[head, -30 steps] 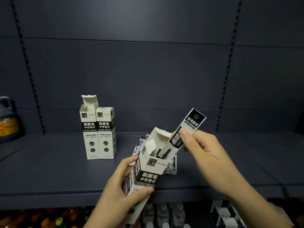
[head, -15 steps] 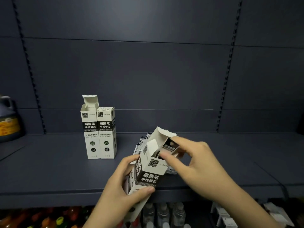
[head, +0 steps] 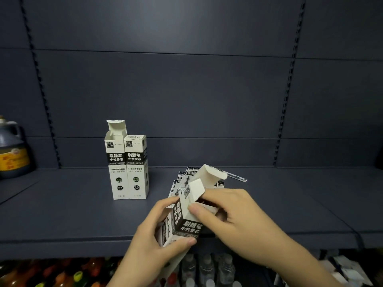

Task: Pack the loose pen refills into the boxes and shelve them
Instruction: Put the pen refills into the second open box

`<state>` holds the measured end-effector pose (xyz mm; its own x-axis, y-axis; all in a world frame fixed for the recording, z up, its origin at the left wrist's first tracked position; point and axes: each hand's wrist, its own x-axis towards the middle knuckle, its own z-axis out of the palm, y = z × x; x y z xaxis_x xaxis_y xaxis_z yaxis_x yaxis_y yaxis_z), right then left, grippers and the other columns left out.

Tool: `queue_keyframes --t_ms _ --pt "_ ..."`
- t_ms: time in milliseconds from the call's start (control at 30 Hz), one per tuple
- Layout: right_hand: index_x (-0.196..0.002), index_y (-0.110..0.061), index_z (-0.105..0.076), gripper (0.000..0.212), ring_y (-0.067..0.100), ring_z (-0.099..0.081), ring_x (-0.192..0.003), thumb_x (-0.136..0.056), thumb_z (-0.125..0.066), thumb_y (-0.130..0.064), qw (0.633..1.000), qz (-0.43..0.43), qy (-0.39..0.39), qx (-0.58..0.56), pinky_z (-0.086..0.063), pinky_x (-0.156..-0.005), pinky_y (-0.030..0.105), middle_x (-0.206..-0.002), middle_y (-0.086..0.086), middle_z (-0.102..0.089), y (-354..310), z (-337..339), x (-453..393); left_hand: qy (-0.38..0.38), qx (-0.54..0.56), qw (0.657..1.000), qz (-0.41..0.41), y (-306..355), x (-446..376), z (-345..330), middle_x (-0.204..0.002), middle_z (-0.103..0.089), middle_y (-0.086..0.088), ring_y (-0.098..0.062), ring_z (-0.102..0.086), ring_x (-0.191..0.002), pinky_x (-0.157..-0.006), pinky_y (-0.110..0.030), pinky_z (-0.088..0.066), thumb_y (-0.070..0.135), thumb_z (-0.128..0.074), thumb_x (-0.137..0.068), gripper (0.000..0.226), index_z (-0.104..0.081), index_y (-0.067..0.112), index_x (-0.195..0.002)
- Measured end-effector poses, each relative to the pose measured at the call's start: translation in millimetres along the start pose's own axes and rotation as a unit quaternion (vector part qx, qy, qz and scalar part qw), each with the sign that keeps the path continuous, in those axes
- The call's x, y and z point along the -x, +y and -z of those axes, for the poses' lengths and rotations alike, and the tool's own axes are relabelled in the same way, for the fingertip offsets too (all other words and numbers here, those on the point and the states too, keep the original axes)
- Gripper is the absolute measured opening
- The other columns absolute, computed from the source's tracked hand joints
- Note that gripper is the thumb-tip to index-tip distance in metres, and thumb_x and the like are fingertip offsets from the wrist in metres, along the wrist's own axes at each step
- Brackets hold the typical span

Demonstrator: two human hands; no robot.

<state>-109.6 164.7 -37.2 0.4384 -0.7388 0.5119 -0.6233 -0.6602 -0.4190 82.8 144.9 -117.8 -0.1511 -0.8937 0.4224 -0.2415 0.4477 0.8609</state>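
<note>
White cardboard identifies the open box (head: 187,216), held tilted at lower centre of the frame in front of the shelf (head: 62,220). The left hand (head: 151,243) grips its lower body, thumb across the printed front; the box's bottom end is hidden behind that hand. The right hand (head: 232,216) covers the box mouth, thumb pressing a side flap and fingers curled at the opening; whether those fingers pinch anything inside cannot be told. The top flap stands raised above the hand.

Loose pen refills (head: 187,177) lie on the shelf just behind the held box, largely hidden by it; their count cannot be made out. One refill end projects to the right of the flap.

Two upright boxes (head: 127,168) stand touching at centre left, the left one with its lid flap open, the right one closed.

A dark jug (head: 12,150) is cut off at the left edge. Bottles (head: 207,270) below the shelf are dim and blurred.
</note>
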Motion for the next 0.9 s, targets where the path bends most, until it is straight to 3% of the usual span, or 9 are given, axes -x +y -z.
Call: queue_keyframes --t_ms 100,200,267,367,467,567,667,767,900 --pt "-0.089 -0.035 -0.069 0.012 0.012 -0.058 -0.058 -0.089 -0.059 -0.042 0.986 0.031 0.143 -0.076 -0.044 -0.057 0.018 -0.084 -0.017 -0.068 5 0 3 0.007 0.013 1.000 0.007 1 2 3 -0.123 -0.071 0.008 -0.012 -0.067 -0.113 -0.101 -0.040 -0.050 0.032 -0.086 -0.062 0.070 -0.054 0.035 -0.125" --pt "-0.082 -0.027 -0.071 0.008 0.027 -0.052 -0.044 -0.089 -0.068 -0.025 0.950 -0.024 0.257 -0.175 -0.045 -0.046 0.027 -0.073 0.004 -0.069 22 1 2 0.014 0.021 1.000 0.014 3 5 6 -0.122 -0.071 0.011 -0.008 -0.067 -0.113 -0.101 -0.036 -0.052 0.029 -0.085 -0.062 0.072 -0.053 0.027 -0.127" --pt "-0.076 -0.026 -0.070 0.015 0.027 -0.052 -0.044 -0.088 -0.070 -0.016 0.947 -0.065 0.295 -0.111 -0.045 -0.050 0.029 -0.060 0.003 -0.064 46 -2 -3 0.013 0.027 0.999 0.017 5 6 7 -0.121 -0.072 0.011 -0.007 -0.068 -0.112 -0.099 -0.034 -0.053 0.026 -0.085 -0.063 0.071 -0.053 0.028 -0.126" --pt "-0.070 -0.023 -0.068 0.018 0.016 -0.057 -0.049 -0.084 -0.073 -0.014 0.953 -0.145 0.266 -0.022 -0.044 -0.058 0.015 -0.056 -0.015 -0.062 86 -14 -12 0.006 0.030 0.999 0.017 9 8 6 -0.120 -0.073 0.010 -0.008 -0.068 -0.111 -0.097 -0.033 -0.050 0.023 -0.085 -0.066 0.068 -0.053 0.034 -0.125" --pt "-0.069 -0.026 -0.066 0.019 0.006 -0.055 -0.052 -0.083 -0.074 -0.017 0.958 -0.220 0.181 0.014 -0.038 -0.059 0.005 -0.059 -0.015 -0.062 116 -31 -19 0.003 0.033 0.999 0.013 11 9 5 -0.119 -0.073 0.010 -0.008 -0.068 -0.110 -0.095 -0.029 -0.050 0.033 -0.084 -0.063 0.064 -0.055 0.046 -0.118" --pt "-0.071 -0.022 -0.066 0.016 -0.001 -0.059 -0.062 -0.084 -0.074 -0.026 0.955 -0.263 0.135 0.021 -0.046 -0.067 0.016 -0.062 -0.012 -0.065 133 -46 -29 0.001 0.040 0.999 0.015 13 10 5 -0.118 -0.073 0.010 -0.008 -0.070 -0.108 -0.093 -0.027 -0.052 0.034 -0.083 -0.060 0.061 -0.056 0.050 -0.113" --pt "-0.075 -0.020 -0.063 0.024 0.010 -0.066 -0.076 -0.082 -0.073 -0.041 0.947 -0.307 0.092 0.012 -0.054 -0.074 0.031 -0.068 -0.010 -0.069 141 -57 -38 0.003 0.043 0.999 0.013 13 11 6 -0.118 -0.074 0.007 -0.012 -0.070 -0.108 -0.094 -0.032 -0.050 0.034 -0.084 -0.060 0.062 -0.057 0.048 -0.113" --pt "-0.076 -0.019 -0.057 0.033 0.017 -0.063 -0.081 -0.076 -0.078 -0.044 0.934 -0.350 0.065 0.018 -0.049 -0.068 0.031 -0.076 -0.007 -0.064 141 -62 -42 0.013 0.045 0.999 0.015 11 12 7 -0.117 -0.074 0.006 -0.013 -0.070 -0.108 -0.095 -0.035 -0.050 0.034 -0.084 -0.058 0.062 -0.058 0.048 -0.113" --pt "-0.085 -0.017 -0.061 0.032 0.022 -0.066 -0.086 -0.071 -0.084 -0.034 0.920 -0.390 0.050 -0.008 -0.055 -0.082 0.034 -0.090 0.002 -0.068 144 -59 -44 0.012 0.042 0.999 0.023 10 16 10 -0.117 -0.074 0.007 -0.011 -0.070 -0.109 -0.095 -0.033 -0.051 0.036 -0.084 -0.060 0.066 -0.056 0.042 -0.119"
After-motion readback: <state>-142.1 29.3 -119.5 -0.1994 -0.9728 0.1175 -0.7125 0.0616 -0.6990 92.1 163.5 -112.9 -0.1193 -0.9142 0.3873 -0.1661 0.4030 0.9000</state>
